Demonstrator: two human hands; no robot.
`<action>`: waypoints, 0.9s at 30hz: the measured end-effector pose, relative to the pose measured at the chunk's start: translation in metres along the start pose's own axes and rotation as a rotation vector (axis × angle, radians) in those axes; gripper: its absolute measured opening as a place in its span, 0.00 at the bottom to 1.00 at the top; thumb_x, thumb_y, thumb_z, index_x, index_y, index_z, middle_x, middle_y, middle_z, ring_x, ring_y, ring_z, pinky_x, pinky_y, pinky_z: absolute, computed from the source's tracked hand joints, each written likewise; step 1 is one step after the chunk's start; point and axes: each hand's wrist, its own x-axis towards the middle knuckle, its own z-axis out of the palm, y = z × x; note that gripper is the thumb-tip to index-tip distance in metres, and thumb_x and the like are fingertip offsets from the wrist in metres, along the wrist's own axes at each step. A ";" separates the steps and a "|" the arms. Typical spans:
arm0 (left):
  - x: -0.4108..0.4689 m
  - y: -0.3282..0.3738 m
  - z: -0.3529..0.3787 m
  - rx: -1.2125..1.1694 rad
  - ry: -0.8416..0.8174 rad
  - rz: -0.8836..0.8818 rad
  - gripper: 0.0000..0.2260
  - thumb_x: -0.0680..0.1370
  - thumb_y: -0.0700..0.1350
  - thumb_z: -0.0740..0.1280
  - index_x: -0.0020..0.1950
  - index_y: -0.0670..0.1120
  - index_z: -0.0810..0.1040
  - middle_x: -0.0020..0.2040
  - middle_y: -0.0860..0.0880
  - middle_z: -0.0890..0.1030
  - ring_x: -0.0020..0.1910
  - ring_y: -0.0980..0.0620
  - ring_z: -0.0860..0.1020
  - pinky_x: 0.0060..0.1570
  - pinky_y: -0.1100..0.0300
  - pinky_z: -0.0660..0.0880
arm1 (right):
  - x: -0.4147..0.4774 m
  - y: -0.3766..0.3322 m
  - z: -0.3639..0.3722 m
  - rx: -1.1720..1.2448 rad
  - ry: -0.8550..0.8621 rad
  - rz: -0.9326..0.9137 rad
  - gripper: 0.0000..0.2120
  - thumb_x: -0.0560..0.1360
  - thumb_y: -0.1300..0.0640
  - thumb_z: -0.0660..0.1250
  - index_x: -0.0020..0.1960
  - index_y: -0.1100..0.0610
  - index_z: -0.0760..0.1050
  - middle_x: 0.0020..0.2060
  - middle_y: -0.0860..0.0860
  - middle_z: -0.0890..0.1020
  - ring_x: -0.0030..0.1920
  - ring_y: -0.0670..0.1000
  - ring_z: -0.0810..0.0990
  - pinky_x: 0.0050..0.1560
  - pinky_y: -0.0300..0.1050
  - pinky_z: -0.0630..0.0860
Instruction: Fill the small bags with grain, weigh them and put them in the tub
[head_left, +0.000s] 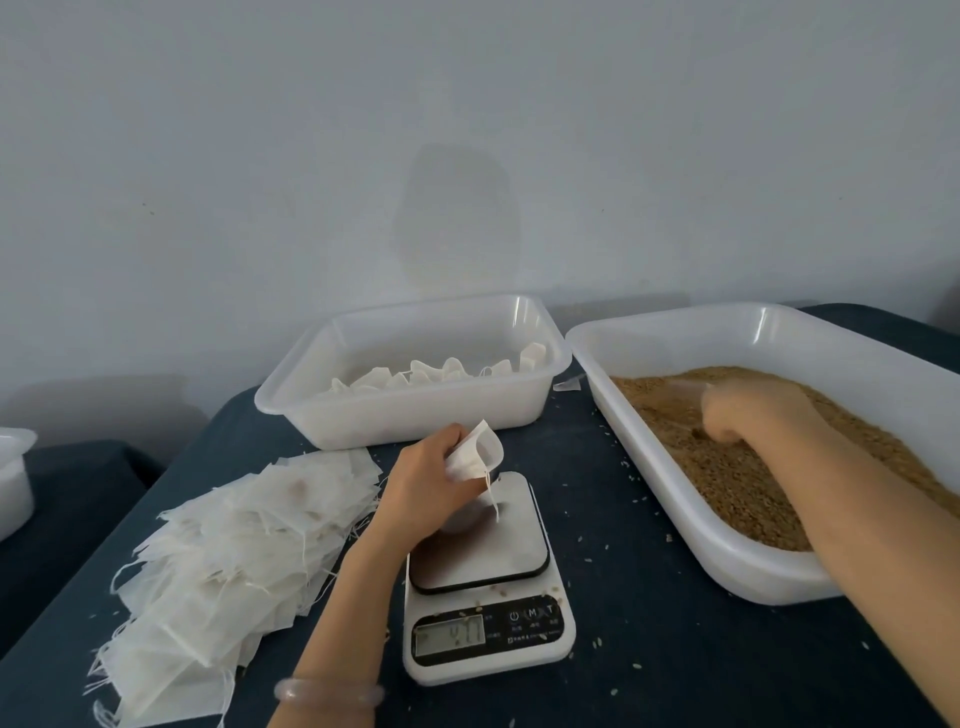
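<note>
Head view: your left hand (431, 483) pinches one small bag (480, 452) by its side, mouth held open, just above the far edge of the kitchen scale (483, 545). The bag looks empty. Your right hand (748, 410) sits in the grain (727, 478) of the large tray (675, 501), fingers curled, apparently round a clear scoop (685, 387). Several filled bags (441, 371) already lie in the tub (405, 421) behind the scale. A thick stack of empty bags (249, 530) lies at your left. Judge the task as far from complete: fill, weigh and deposit this bag, then work through the stack
</note>
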 end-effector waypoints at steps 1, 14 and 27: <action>0.000 0.000 0.000 -0.002 0.000 0.004 0.10 0.70 0.50 0.74 0.42 0.51 0.74 0.35 0.56 0.78 0.36 0.55 0.74 0.34 0.62 0.69 | -0.003 -0.005 0.003 -0.024 -0.031 0.013 0.27 0.76 0.63 0.58 0.75 0.60 0.62 0.53 0.54 0.77 0.43 0.50 0.78 0.41 0.42 0.76; -0.002 0.002 -0.001 0.007 -0.003 0.018 0.11 0.71 0.52 0.74 0.39 0.54 0.71 0.36 0.62 0.77 0.36 0.61 0.73 0.31 0.67 0.66 | -0.003 -0.008 -0.006 0.566 -0.160 -0.133 0.23 0.82 0.53 0.59 0.75 0.55 0.60 0.53 0.59 0.77 0.40 0.55 0.77 0.37 0.44 0.74; -0.002 0.008 -0.006 -0.124 -0.030 -0.012 0.09 0.71 0.54 0.71 0.45 0.55 0.73 0.37 0.53 0.81 0.38 0.52 0.79 0.36 0.61 0.73 | -0.004 -0.004 -0.018 0.947 0.055 -0.285 0.11 0.82 0.54 0.59 0.50 0.62 0.74 0.35 0.53 0.76 0.31 0.49 0.72 0.30 0.40 0.69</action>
